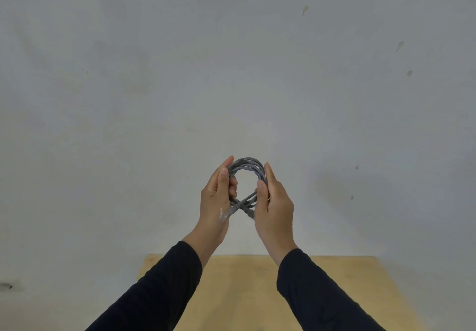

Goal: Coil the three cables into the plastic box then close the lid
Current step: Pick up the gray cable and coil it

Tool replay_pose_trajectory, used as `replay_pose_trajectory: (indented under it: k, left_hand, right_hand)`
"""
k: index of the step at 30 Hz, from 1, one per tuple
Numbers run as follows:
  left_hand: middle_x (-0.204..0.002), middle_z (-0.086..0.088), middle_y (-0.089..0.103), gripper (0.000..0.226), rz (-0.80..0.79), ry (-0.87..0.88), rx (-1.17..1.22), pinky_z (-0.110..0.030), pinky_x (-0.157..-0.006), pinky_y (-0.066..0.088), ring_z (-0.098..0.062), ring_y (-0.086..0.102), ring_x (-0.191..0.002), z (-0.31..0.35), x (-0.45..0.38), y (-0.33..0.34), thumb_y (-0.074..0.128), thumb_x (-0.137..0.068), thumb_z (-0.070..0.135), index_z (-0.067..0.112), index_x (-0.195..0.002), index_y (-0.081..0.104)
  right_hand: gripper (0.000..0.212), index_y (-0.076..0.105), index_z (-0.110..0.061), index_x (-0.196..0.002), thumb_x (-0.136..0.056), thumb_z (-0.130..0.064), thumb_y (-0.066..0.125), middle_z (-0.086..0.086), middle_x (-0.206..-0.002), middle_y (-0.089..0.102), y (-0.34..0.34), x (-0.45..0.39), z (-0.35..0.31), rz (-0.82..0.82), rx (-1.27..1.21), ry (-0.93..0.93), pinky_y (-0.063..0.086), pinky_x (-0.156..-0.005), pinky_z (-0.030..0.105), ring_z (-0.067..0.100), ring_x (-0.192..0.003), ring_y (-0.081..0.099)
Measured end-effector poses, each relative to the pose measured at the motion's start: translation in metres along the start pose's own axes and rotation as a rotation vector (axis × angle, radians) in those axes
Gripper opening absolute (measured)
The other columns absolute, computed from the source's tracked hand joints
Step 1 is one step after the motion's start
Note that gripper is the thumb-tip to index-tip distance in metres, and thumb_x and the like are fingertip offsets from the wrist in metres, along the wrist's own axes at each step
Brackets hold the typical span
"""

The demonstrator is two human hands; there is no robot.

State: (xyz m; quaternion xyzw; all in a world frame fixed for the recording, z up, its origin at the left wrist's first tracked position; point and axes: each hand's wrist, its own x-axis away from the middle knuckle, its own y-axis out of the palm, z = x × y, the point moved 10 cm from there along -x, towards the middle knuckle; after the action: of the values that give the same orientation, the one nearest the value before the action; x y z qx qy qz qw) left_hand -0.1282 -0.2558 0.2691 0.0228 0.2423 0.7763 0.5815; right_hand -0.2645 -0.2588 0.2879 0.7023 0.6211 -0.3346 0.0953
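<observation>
The grey cable (246, 167), gripped on either side by the left hand (217, 196) and right hand (274, 201), had a matt, smooth plastic jacket. Below the left grip, a clear glossy plastic connector (224, 214) caught the light. Both sleeves (164, 287) were of black matt cloth, without sheen. Beneath the grip, the table (244, 292) showed pale unvarnished wood, smooth and dull. Behind the grip, the wall (154, 73) was matt grey-white paint, faintly stained and blotched.
</observation>
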Motion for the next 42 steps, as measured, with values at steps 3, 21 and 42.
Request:
replay_pose_trajectory:
  k: [3, 21, 42]
  left_hand:
    - [-0.078, 0.003, 0.055, 0.03, -0.026, -0.097, -0.013, -0.023, -0.063, 0.041, -0.009, 0.045, -0.066, -0.024, 0.009, -0.009, 0.039, -0.098, 0.028, 0.028, -0.121, 0.058]
    - [-0.1, -0.003, 0.073, 0.019, 0.073, -0.465, -0.22, -0.031, -0.075, 0.058, -0.013, 0.072, -0.083, -0.16, 0.172, -0.083, 0.057, -0.091, 0.024, 0.027, -0.106, 0.068]
    - [-0.111, -0.001, 0.072, 0.028, 0.01, -0.519, -0.999, -0.014, -0.08, 0.04, -0.009, 0.063, -0.098, -0.217, 0.272, -0.111, 0.054, -0.092, 0.027, 0.018, -0.115, 0.067]
  right_hand:
    - [0.039, 0.041, -0.021, -0.137, -0.098, -0.022, 0.037, 0.001, -0.099, 0.059, 0.002, 0.01, 0.015, -0.004, 0.053, 0.029, 0.036, -0.072, -0.001, 0.006, -0.085, 0.054]
    - [0.038, 0.045, -0.017, -0.134, -0.097, -0.019, 0.042, -0.01, -0.109, 0.051, -0.022, 0.198, 0.099, -0.186, 0.177, 0.384, 0.032, -0.08, -0.002, 0.0, -0.1, 0.047]
    - [0.037, 0.047, -0.016, -0.133, -0.097, -0.021, 0.04, 0.005, -0.131, 0.057, -0.032, 0.322, 0.171, -0.454, 0.288, 0.612, 0.034, -0.097, 0.018, 0.016, -0.12, 0.05]
